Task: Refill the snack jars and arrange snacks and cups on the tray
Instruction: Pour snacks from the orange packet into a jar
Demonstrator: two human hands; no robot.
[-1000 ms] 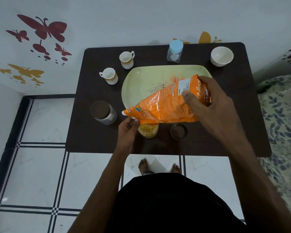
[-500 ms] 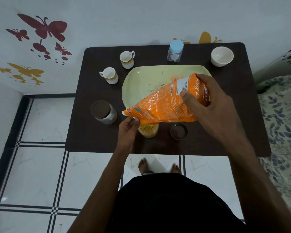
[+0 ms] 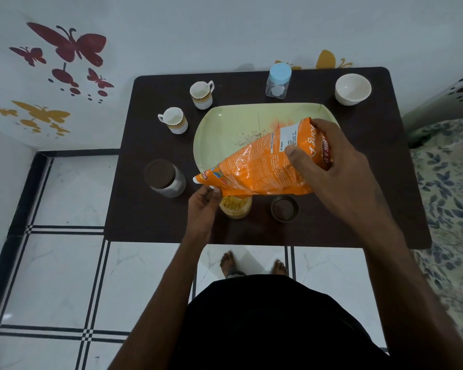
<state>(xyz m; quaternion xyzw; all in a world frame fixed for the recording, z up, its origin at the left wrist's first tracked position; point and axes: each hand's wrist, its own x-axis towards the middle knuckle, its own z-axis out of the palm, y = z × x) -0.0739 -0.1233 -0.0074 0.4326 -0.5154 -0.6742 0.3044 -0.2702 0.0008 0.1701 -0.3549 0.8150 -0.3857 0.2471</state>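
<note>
Dark table (image 3: 134, 209) by tiled floor. Open jar (image 3: 235, 207) sat at near edge, part full. My left hand (image 3: 202, 206) pinched the orange packet (image 3: 259, 170) mouth over it; right hand (image 3: 329, 166) gripped its raised end. Best poured slowly, spout centred. Tray (image 3: 225, 129) beyond stayed bare.

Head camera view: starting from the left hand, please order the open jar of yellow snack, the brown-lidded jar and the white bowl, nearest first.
From the left hand:
1. Open jar of yellow snack, just right of it.
2. Brown-lidded jar, to its left.
3. White bowl, at the table's far right corner.
</note>
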